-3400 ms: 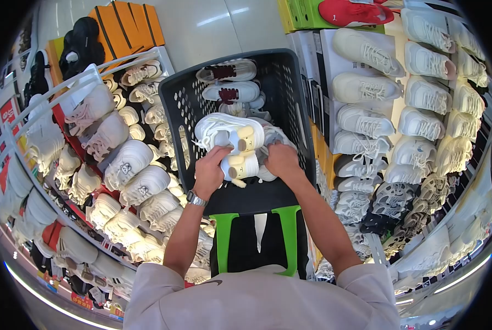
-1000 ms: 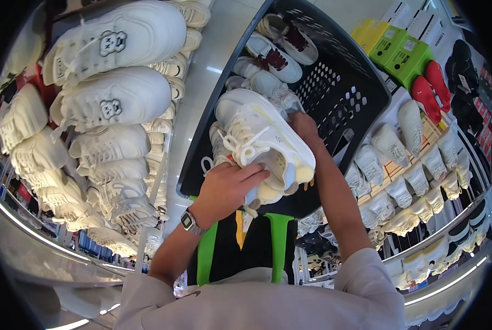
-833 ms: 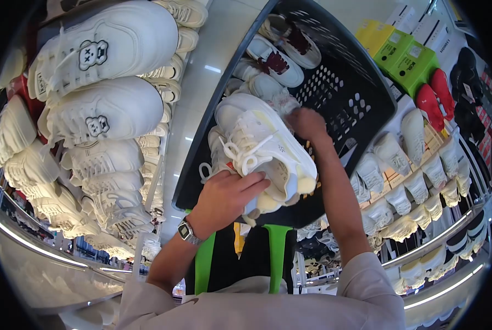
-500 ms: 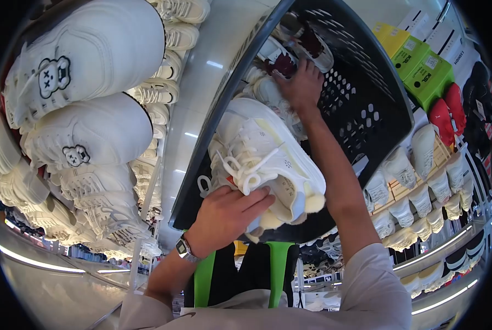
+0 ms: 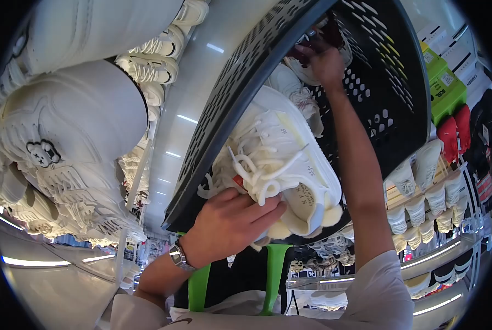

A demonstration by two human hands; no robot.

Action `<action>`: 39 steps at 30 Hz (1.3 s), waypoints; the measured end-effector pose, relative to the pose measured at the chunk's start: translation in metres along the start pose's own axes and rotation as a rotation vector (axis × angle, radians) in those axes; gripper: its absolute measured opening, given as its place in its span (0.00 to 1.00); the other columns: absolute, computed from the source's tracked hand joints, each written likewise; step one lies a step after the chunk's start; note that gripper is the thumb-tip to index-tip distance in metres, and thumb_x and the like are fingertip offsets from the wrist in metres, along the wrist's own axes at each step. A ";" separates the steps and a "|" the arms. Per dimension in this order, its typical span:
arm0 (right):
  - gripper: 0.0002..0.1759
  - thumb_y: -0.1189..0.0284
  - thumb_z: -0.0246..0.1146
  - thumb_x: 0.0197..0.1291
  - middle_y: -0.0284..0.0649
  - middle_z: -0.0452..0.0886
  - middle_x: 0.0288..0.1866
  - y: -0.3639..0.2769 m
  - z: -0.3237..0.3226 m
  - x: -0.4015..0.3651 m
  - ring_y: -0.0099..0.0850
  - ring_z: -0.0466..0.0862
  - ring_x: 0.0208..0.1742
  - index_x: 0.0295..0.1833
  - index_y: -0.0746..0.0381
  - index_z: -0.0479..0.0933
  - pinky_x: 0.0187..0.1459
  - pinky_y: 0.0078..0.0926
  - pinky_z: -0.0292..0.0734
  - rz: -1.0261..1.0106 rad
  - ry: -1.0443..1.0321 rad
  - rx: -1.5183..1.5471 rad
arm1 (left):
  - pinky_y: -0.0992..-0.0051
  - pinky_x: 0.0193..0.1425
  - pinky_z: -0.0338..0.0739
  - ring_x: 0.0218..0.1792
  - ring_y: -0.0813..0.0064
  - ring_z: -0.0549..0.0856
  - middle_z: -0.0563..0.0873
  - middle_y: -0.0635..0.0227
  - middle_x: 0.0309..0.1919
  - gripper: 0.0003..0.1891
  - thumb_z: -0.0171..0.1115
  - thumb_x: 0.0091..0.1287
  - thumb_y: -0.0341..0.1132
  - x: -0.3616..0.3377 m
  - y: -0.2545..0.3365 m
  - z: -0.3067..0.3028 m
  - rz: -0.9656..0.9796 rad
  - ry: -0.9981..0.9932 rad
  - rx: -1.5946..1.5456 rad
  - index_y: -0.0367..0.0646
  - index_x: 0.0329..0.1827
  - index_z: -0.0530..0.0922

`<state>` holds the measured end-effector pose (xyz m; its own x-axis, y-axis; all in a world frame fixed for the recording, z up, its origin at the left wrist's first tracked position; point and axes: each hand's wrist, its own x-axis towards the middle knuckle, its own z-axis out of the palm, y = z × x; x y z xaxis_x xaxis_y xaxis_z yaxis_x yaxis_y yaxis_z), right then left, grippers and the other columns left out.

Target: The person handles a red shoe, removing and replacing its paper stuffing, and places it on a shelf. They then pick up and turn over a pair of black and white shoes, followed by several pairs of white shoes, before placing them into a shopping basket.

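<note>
A pair of white lace-up sneakers (image 5: 290, 148) rests in the near end of a black perforated basket (image 5: 386, 82) with green handles (image 5: 277, 269). My left hand (image 5: 235, 223), with a watch on its wrist, is closed on the near end of these sneakers, beside their loose laces. My right hand (image 5: 327, 65) reaches deep into the basket, its fingers bent on dark red and white sneakers (image 5: 342, 47); its fingertips are partly in shadow. Between the two hands lie other white sneakers (image 5: 298, 91).
Racks of white shoes fill the left side, with large bear-patch sneakers (image 5: 64, 126) close to the basket. At right stand green shoeboxes (image 5: 444, 85), red shoes (image 5: 455, 137) and rows of white shoes (image 5: 416, 212). A shiny floor strip (image 5: 188, 118) runs left of the basket.
My right hand has gone farther into the basket with its fingers on the dark red sneakers. The view has shifted, and the left hand keeps its hold on the white sneakers.
</note>
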<state>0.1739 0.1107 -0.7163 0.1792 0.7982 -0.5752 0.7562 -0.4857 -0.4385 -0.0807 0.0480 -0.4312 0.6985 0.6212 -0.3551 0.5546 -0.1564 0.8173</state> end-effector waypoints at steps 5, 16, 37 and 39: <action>0.17 0.56 0.69 0.58 0.45 0.87 0.37 0.008 0.003 0.000 0.38 0.88 0.38 0.47 0.56 0.87 0.44 0.30 0.78 -0.060 -0.019 0.096 | 0.79 0.39 0.75 0.34 0.82 0.83 0.82 0.77 0.45 0.18 0.62 0.52 0.33 0.000 -0.001 0.001 0.008 0.015 0.000 0.45 0.48 0.82; 0.21 0.51 0.68 0.57 0.51 0.85 0.35 0.015 0.006 0.006 0.47 0.86 0.41 0.44 0.56 0.87 0.44 0.35 0.78 -0.052 0.030 0.111 | 0.77 0.39 0.77 0.34 0.80 0.84 0.84 0.77 0.47 0.18 0.63 0.51 0.32 -0.002 -0.001 0.006 -0.026 -0.018 0.012 0.49 0.48 0.83; 0.29 0.69 0.66 0.55 0.50 0.74 0.63 0.022 -0.002 -0.211 0.43 0.72 0.67 0.64 0.63 0.71 0.64 0.29 0.69 0.117 -0.014 1.001 | 0.69 0.36 0.79 0.30 0.65 0.84 0.84 0.75 0.42 0.18 0.57 0.52 0.24 0.083 0.018 0.002 -0.027 0.009 0.153 0.49 0.47 0.82; 0.41 0.54 0.71 0.47 0.47 0.72 0.68 0.042 0.035 -0.216 0.44 0.66 0.72 0.67 0.57 0.70 0.73 0.39 0.57 0.352 -0.078 1.133 | 0.66 0.35 0.79 0.30 0.62 0.84 0.83 0.72 0.41 0.18 0.58 0.53 0.24 0.112 0.023 0.004 -0.049 0.019 0.221 0.49 0.47 0.81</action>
<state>0.1447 -0.0942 -0.6350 0.1973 0.5529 -0.8096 -0.3215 -0.7436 -0.5862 0.0121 0.1109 -0.4543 0.6611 0.6461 -0.3814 0.6745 -0.2892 0.6793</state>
